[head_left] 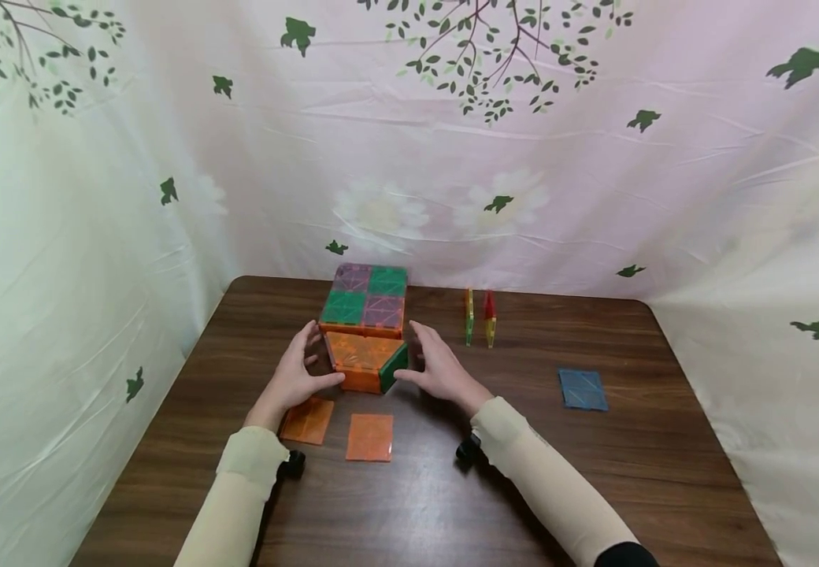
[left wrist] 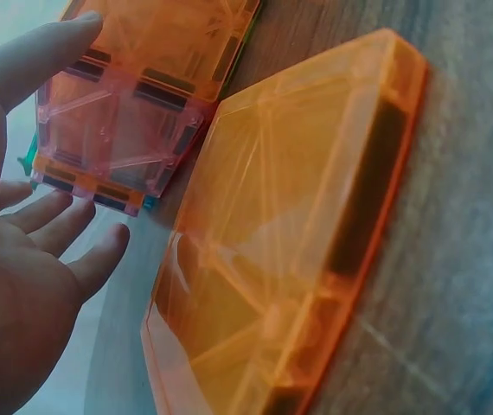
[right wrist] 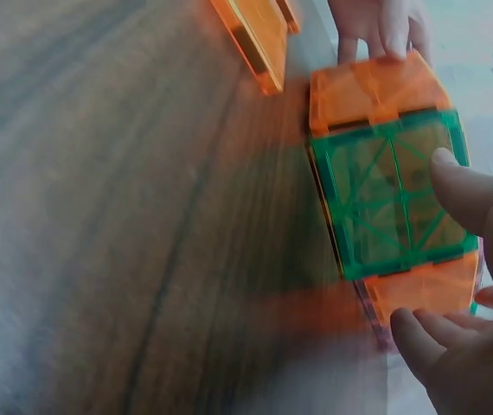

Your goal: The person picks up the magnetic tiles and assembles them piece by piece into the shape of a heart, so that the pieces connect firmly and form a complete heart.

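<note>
In the head view a small structure of translucent magnetic tiles stands near the table's middle. It has an orange top [head_left: 365, 349], an orange front wall [head_left: 361, 380] and a green square side tile [right wrist: 393, 194]. Behind it sits a box with a purple-and-green checkered top [head_left: 365, 295]. My left hand [head_left: 299, 370] is at the structure's left, its thumb at the front corner and its fingers loosely bent beside the pink side tile [left wrist: 125, 130]. On the other side, my right hand [head_left: 441, 366] has its thumb over the green tile, with fingers spread toward the back.
Two loose orange square tiles, a left one [head_left: 308, 420] and a right one [head_left: 370, 438], lie in front of the structure. A blue square tile [head_left: 583, 389] lies flat at the right. Thin yellow-green tiles [head_left: 469, 316] and red-yellow tiles [head_left: 490, 319] stand on edge farther back, before a cloth backdrop [head_left: 438, 213].
</note>
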### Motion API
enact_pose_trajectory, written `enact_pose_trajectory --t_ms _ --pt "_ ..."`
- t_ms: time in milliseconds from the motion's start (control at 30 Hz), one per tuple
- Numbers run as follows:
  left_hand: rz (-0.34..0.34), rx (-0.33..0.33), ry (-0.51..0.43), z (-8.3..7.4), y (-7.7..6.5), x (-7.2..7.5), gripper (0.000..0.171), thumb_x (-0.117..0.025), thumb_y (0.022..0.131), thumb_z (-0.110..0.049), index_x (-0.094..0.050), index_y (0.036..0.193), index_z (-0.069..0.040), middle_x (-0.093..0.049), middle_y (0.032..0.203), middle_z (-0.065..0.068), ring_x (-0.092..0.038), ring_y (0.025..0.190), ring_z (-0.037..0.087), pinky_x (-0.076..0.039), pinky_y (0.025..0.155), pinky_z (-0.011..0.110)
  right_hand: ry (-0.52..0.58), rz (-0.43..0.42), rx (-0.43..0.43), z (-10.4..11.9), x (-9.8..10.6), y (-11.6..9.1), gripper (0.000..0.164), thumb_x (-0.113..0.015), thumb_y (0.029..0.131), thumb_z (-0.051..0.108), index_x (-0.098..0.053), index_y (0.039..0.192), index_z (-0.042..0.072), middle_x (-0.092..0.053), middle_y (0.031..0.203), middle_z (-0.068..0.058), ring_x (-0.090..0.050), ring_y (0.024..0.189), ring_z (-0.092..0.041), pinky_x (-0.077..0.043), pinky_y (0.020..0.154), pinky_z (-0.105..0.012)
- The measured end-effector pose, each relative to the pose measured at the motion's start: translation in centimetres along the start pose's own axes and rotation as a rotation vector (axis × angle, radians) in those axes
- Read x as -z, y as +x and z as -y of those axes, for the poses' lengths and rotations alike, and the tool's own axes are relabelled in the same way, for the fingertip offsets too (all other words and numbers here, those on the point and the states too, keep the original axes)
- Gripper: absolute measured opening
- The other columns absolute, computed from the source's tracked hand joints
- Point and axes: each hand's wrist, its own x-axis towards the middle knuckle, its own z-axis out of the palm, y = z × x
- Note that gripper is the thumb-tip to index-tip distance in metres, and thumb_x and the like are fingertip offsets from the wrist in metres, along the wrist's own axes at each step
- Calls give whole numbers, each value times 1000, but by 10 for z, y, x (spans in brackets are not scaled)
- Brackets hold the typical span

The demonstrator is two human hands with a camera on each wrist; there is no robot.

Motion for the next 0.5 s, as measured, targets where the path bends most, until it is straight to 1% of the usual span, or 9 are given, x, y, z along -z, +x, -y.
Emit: enact_pose_trajectory --t_ms 100,200,333,433,500 --pt "13 -21 13 -1 1 -2 115 -93 82 -31 -19 168 -11 -30 166 18 -38 149 40 -40 114 63 15 19 -15 -4 3 3 99 -79 96 38 -19 169 11 -30 169 -15 -47 146 -33 -49 110 -50" --pt "30 -32 12 -2 3 -4 110 -93 82 -33 -25 167 -14 -34 162 16 -42 146 39 -42 113 63 54 13 -17 -10 5 5 93 -78 97 34 -21 169 13 -39 165 -13 -50 144 -31 -48 111 -50" --pt "26 -16 0 -2 4 -7 107 -94 81 -32 -29 165 -16 -38 157 13 -45 143 36 -44 113 60 100 0 -6 -16 7 6 88 -79 97 28 -27 167 15 -48 159 -12 -54 141 -30 -49 111 -50" --pt "10 0 -5 -4 4 -8 106 -95 80 -29 -31 163 -16 -40 155 14 -46 143 36 -43 113 60 105 -6 4 -18 8 4 88 -81 96 26 -29 166 15 -50 158 -12 -55 141 -31 -48 110 -51" --pt "5 3 1 -6 4 -10 107 -95 79 -30 -31 162 -14 -40 155 16 -45 144 38 -42 114 61 105 -17 11 -19 8 2 88 -82 94 26 -31 165 15 -51 157 -12 -55 140 -32 -48 110 -52"
